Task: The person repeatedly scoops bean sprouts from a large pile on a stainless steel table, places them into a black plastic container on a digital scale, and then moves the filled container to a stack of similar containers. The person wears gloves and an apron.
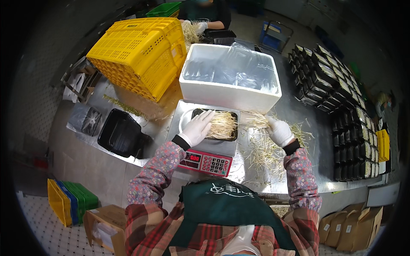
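Observation:
My left hand (197, 129), in a white glove, lies with its fingers stretched out over the left side of the bean sprouts (223, 124). They fill a black tray (234, 137) that rests on the steel plate of a red digital scale (207, 164). To the right of the scale, my right hand (280, 132), gloved too, is closed round a bunch of bean sprouts (256, 120), their ends pointing left toward the tray. Loose sprouts (265, 158) are strewn on the steel table below and beside that hand.
A white foam box (230, 91) with clear plastic lids stands behind the scale. Yellow crates (136, 51) rise behind left; nested black trays (117, 132) lie left. Stacked filled trays (354, 145) line the right. Across the table, another person's gloved hand (200, 28) touches sprouts.

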### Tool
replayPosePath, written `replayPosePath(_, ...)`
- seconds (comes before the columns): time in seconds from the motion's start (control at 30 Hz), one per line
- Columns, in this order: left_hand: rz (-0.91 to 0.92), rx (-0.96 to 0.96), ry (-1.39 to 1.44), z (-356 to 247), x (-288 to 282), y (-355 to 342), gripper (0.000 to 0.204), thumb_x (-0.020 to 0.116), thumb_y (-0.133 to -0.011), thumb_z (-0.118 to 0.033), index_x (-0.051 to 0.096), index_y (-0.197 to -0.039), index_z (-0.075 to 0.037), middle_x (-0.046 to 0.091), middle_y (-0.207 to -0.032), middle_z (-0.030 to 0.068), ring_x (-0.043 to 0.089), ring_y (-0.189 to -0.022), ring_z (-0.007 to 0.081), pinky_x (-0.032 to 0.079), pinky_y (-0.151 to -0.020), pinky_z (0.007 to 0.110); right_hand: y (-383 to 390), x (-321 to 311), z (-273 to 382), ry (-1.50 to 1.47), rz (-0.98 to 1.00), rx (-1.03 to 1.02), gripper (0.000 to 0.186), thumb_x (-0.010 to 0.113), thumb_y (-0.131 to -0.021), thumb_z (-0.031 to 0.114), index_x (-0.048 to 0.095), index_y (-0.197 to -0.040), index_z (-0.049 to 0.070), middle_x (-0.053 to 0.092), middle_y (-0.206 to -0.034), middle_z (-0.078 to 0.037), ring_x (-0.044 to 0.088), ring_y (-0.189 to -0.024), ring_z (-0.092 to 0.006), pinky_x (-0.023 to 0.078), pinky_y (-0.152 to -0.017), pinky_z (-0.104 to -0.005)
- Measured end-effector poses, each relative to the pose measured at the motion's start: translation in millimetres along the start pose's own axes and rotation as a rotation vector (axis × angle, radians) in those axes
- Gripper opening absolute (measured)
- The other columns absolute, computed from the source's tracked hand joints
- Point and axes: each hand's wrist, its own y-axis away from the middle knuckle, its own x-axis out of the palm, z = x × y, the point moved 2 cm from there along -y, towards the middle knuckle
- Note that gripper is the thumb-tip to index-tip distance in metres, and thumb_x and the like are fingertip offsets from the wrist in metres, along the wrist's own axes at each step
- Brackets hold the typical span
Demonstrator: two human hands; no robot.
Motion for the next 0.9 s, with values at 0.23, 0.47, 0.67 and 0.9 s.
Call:
replayPosePath(0.23,-0.114,-0.029,0.274,-17.9,-68.1,-19.8,0.037,0.046,-0.099,-0.01,0.053,-0.134,-0.001,0.059,-0.124,0.0205,0.054,-0.118,0.0337,0.039,-0.103,0.038,71.7,95.6,-47.8,0.018,0.257,0.29,0.022,0.06,-0.089,0.027,0.065,-0.099,0.009,0.066,-0.087,-0.023,0.064,-0.084,-0.043,0.051,-0.073,-0.0501)
replayPosePath(0.47,0.053,0.118,0.092,-25.9,-46.1,-48.9,0.039,0.051,-0.096,-0.012,0.051,-0.134,-0.002,0.059,-0.127,0.0187,0.053,-0.122,0.0339,0.041,-0.104,0.04,57.3,109.3,-46.5,-0.099,0.03,0.166,0.014,0.062,-0.084,0.014,0.063,-0.094,0.005,0.065,-0.083,-0.024,0.063,-0.08,-0.043,0.051,-0.069,-0.0496)
replayPosePath(0.67,0.056,0.122,0.102,-39.3,-53.8,-32.7,0.052,0.066,-0.088,-0.02,0.051,-0.135,-0.004,0.059,-0.128,0.019,0.054,-0.12,0.0338,0.041,-0.104,0.04,73.8,119.3,-56.5,-0.058,0.132,0.27,0.02,0.061,-0.087,0.021,0.066,-0.102,0.009,0.067,-0.084,-0.023,0.064,-0.079,-0.0417,0.052,-0.069,-0.0493)
replayPosePath(0.9,-0.494,-0.222,0.586,15.0,-77.7,10.9,0.039,0.059,-0.095,-0.007,0.052,-0.133,0.001,0.061,-0.127,0.014,0.058,-0.117,0.0201,0.045,-0.1,0.031,14.3,43.9,8.1,0.056,0.321,0.22,0.085,0.081,-0.07,0.042,0.043,-0.138,0.007,0.058,-0.124,-0.02,0.058,-0.113,-0.0349,0.048,-0.093,-0.0438)
